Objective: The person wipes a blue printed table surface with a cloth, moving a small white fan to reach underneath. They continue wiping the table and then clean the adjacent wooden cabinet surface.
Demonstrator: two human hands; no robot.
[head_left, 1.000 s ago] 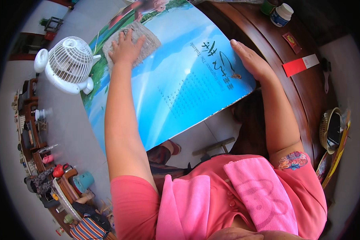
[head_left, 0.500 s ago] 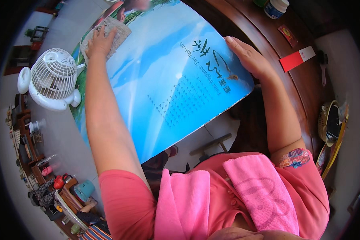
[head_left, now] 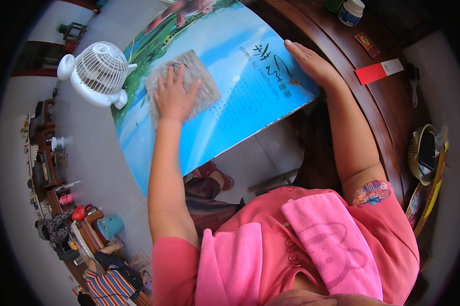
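My left hand (head_left: pixel 178 94) lies with fingers spread on a grey cloth (head_left: pixel 204 76), pressing it flat against a large glossy panel (head_left: pixel 194 145). The panel carries a blue sky and green landscape print with dark writing. At the panel's right edge, my right hand (head_left: pixel 310 64) rests with its fingers stretched out along the rim; its underside is hidden. A white caged fan (head_left: pixel 101 69) stands just left of the panel.
To the right is a dark wooden surface (head_left: pixel 375 115) with a white-capped jar (head_left: pixel 351 13), a red packet (head_left: pixel 367 45), a red-and-white card (head_left: pixel 379 71), a brush (head_left: pixel 413 84) and a basket (head_left: pixel 419 153). A person in a striped top (head_left: pixel 110 285) is at lower left.
My left hand has slid the cloth rightward and nearer across the panel. The right hand stays at the edge. The view has shifted, and more of the person at lower left shows.
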